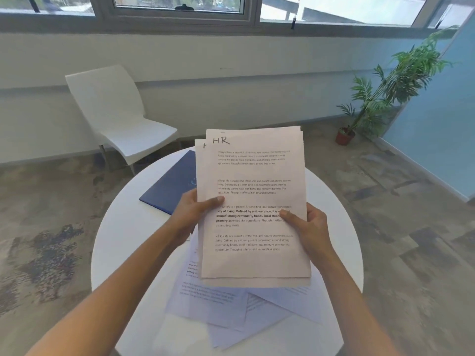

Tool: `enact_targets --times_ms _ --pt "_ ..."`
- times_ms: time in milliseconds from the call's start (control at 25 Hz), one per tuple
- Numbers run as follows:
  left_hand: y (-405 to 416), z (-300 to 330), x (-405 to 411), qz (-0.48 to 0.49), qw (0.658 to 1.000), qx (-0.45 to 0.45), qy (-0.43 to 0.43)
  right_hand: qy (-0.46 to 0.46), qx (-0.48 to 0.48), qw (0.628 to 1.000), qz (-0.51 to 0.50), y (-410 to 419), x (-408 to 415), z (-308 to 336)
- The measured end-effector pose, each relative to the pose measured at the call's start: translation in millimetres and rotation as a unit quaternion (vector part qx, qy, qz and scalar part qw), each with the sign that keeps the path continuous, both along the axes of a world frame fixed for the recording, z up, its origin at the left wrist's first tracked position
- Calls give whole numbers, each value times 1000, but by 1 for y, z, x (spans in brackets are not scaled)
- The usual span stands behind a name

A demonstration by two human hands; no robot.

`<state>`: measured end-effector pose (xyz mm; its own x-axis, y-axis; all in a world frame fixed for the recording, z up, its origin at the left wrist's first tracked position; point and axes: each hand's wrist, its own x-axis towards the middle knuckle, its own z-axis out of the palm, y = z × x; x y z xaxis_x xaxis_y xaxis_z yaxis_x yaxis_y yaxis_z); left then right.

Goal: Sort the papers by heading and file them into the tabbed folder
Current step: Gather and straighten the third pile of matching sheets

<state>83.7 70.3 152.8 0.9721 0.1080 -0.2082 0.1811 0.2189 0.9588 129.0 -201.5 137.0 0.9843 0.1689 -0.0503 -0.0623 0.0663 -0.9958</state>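
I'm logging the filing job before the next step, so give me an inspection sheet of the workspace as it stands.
Surface: round white table.
Job's things: held stack of papers, top sheet headed HR, raised above the table; loose sheets fanned out beneath it; blue folder lying closed, far left.
Clutter: nothing seen.
Hands: left hand and right hand each grip a side edge of the stack, thumbs on the front.
Cables: nothing seen.
Surroundings: white chair, potted plant, windows, patterned carpet.
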Motion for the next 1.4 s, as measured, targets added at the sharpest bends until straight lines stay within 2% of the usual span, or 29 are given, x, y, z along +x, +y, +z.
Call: enact_targets --times_ms 120,240,280,440,600,760,1000,1400 --pt "-6 -9 -5 20 1000 22 2 -15 -52 999 -1 1 -7 -5" --pt "-7 -10 -5 21 1000 16 0 -31 -123 991 -45 0 -7 -3" --pt "-8 -10 -5 13 1000 14 -1 -33 -112 992 -44 -1 -5 -1" --pt "-11 -12 -7 -9 1000 -6 15 22 49 998 38 0 1 5" --pt "-12 -23 -10 4 999 -20 35 80 110 989 56 5 0 1" --pt "-10 -36 -13 16 999 15 36 112 73 989 63 8 -6 -10" --pt "-10 -51 -12 28 997 64 40 98 33 994 -20 18 -10 -23" --pt "-13 -62 -14 50 997 40 46 51 13 997 -52 22 -22 -31"
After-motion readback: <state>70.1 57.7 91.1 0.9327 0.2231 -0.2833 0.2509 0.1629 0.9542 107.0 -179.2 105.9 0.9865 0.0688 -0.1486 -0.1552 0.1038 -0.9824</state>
